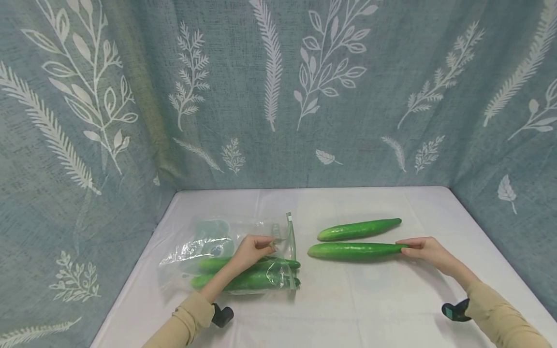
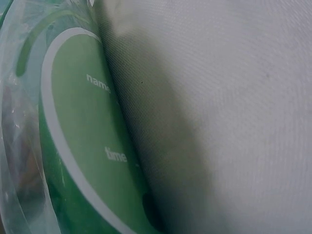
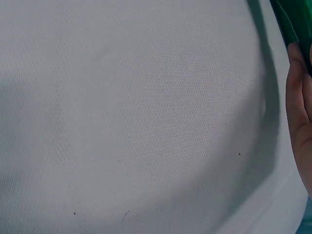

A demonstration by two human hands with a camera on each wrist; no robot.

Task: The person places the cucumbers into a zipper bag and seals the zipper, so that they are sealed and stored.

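A clear zip bag [image 1: 178, 258] lies on the left of the table with two cucumbers [image 1: 256, 279] inside, its zip edge towards the middle. My left hand [image 1: 251, 252] pinches the upper layer of the bag near its mouth. In the left wrist view the printed label [image 2: 83, 112] of the bag shows the words "name" and "time". To the right, my right hand [image 1: 428, 252] pinches the thin stem end of a cucumber [image 1: 354, 251]. Just behind it lies another cucumber [image 1: 359, 229]. In the right wrist view the hand [image 3: 300, 112] and a bit of green cucumber [image 3: 295, 22] show at the right edge.
A white cloth covers the table [image 1: 330, 309]. Blue-green curtains [image 1: 278, 96] with white leaf prints hang behind and along both sides. Dark wrist devices [image 1: 223, 315] sit by both sleeves.
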